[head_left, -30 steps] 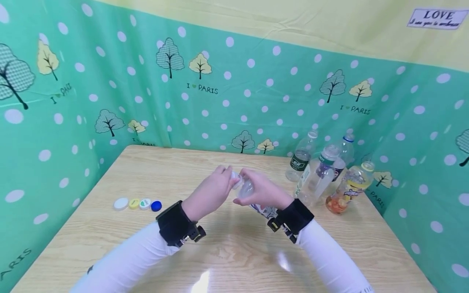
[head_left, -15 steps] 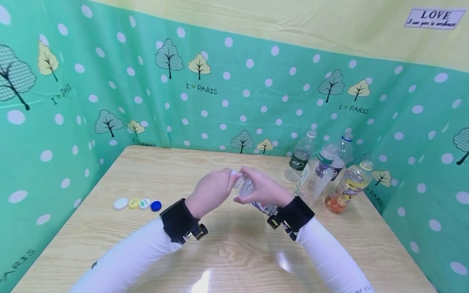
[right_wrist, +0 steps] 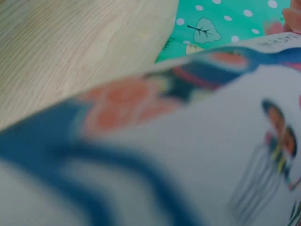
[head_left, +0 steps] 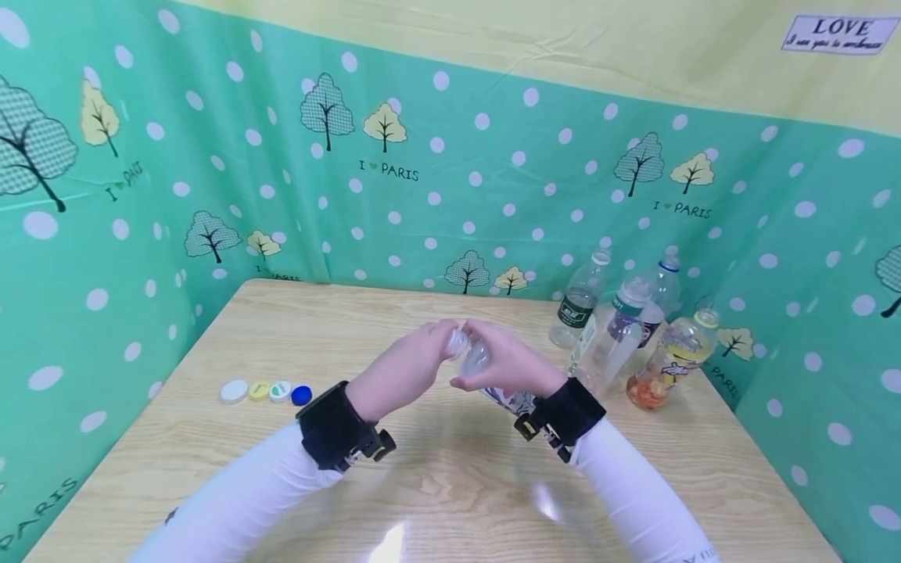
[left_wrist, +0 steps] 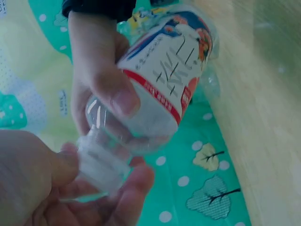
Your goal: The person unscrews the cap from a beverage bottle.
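My right hand (head_left: 510,356) grips a clear plastic bottle (left_wrist: 155,89) just below its neck. The bottle lies tilted in the air, its white label printed with a red band and orange and blue pictures. Its neck points toward my left hand (head_left: 408,363). In the left wrist view, the thumb and fingers of that hand are around the whitish cap (left_wrist: 101,165) at the bottle's mouth. Whether the cap is loose on the neck, I cannot tell. A close, blurred part of the bottle label (right_wrist: 164,132) fills most of the right wrist view.
On the left of the wooden table (head_left: 422,500), a white cap (head_left: 234,391), a yellow cap (head_left: 259,391), a white-and-green cap (head_left: 280,391) and a blue cap (head_left: 301,395) lie in a row. Several uncapped-looking bottles, including a green-labelled bottle (head_left: 579,305) and a yellow-labelled bottle (head_left: 672,360), stand at right.
My left hand has turned at the wrist around the cap and its fingers have shifted, with more of the cap showing now than half a second ago. My right hand and the bottle stay nearly still.
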The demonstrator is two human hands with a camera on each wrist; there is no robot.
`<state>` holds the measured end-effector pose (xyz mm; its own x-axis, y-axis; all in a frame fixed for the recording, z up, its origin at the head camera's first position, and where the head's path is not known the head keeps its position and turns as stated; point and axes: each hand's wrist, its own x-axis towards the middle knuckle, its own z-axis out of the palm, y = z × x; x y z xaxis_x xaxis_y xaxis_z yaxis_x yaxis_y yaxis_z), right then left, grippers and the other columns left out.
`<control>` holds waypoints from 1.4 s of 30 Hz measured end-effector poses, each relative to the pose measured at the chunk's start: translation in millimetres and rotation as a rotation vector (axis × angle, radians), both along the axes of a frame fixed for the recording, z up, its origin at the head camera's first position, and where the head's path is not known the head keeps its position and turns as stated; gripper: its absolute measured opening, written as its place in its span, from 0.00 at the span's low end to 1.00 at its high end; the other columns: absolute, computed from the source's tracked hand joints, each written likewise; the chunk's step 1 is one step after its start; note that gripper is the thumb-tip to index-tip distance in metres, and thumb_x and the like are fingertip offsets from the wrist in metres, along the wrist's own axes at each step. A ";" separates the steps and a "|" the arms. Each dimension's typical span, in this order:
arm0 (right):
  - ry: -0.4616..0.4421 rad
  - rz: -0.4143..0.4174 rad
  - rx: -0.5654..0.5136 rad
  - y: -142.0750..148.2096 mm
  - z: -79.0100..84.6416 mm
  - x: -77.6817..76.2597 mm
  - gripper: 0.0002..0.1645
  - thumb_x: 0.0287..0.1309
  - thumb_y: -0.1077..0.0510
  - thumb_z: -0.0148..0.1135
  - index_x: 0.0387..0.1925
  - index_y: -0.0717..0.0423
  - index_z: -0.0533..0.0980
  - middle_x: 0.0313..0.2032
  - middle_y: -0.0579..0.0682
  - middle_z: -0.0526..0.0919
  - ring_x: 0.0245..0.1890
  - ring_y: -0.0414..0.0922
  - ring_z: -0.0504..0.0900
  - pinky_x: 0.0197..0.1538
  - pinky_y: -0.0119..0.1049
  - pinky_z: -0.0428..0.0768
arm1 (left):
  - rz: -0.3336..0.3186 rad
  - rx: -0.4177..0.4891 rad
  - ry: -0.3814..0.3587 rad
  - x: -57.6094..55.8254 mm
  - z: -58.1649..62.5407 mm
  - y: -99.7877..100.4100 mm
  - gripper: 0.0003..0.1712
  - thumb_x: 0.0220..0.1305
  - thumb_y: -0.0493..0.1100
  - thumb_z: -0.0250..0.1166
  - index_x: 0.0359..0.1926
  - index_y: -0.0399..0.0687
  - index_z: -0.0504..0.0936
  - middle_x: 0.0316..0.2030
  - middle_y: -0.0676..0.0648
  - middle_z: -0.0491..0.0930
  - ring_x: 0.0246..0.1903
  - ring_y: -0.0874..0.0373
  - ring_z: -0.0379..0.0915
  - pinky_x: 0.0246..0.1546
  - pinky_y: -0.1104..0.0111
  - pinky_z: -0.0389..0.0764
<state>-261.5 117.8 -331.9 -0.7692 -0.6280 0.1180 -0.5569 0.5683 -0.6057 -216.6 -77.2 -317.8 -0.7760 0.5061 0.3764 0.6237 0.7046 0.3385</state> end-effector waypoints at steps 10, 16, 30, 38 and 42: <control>0.019 0.002 0.018 1.2 -4.3 2.9 0.28 0.44 0.47 0.75 0.43 0.50 0.69 0.36 0.49 0.77 0.27 0.40 0.78 0.26 0.32 0.81 | 0.063 -0.039 -0.030 -0.1 -0.8 6.1 0.23 0.75 0.45 0.51 0.55 0.25 0.73 0.38 0.38 0.79 0.33 0.52 0.76 0.37 0.61 0.83; -0.019 0.000 -0.004 3.4 0.7 4.8 0.33 0.44 0.49 0.75 0.51 0.50 0.69 0.43 0.52 0.79 0.31 0.42 0.78 0.29 0.33 0.82 | -0.063 0.004 -0.158 2.1 10.5 -1.8 0.32 0.61 0.23 0.57 0.66 0.38 0.64 0.46 0.41 0.78 0.41 0.53 0.76 0.43 0.64 0.82; -0.008 0.027 0.043 1.3 -7.7 5.7 0.33 0.45 0.46 0.74 0.50 0.48 0.69 0.43 0.51 0.79 0.29 0.40 0.78 0.28 0.31 0.81 | 0.311 -0.065 -0.125 -1.4 -3.3 7.8 0.31 0.73 0.60 0.48 0.15 0.48 0.70 0.12 0.52 0.65 0.13 0.56 0.66 0.11 0.65 0.68; -0.072 0.004 -0.002 -0.6 -5.2 6.7 0.34 0.44 0.46 0.76 0.50 0.51 0.69 0.43 0.53 0.79 0.30 0.42 0.79 0.26 0.33 0.82 | 0.321 -0.024 -0.200 -8.3 15.8 -10.8 0.31 0.73 0.62 0.46 0.22 0.45 0.75 0.16 0.50 0.69 0.15 0.55 0.68 0.15 0.66 0.68; -0.092 -0.035 0.012 1.6 -5.2 8.3 0.33 0.43 0.46 0.77 0.47 0.51 0.69 0.39 0.50 0.78 0.28 0.43 0.79 0.21 0.34 0.81 | 0.403 -0.003 -0.233 -15.9 29.6 -50.1 0.33 0.72 0.64 0.44 0.34 0.40 0.78 0.23 0.45 0.75 0.23 0.51 0.73 0.25 0.60 0.76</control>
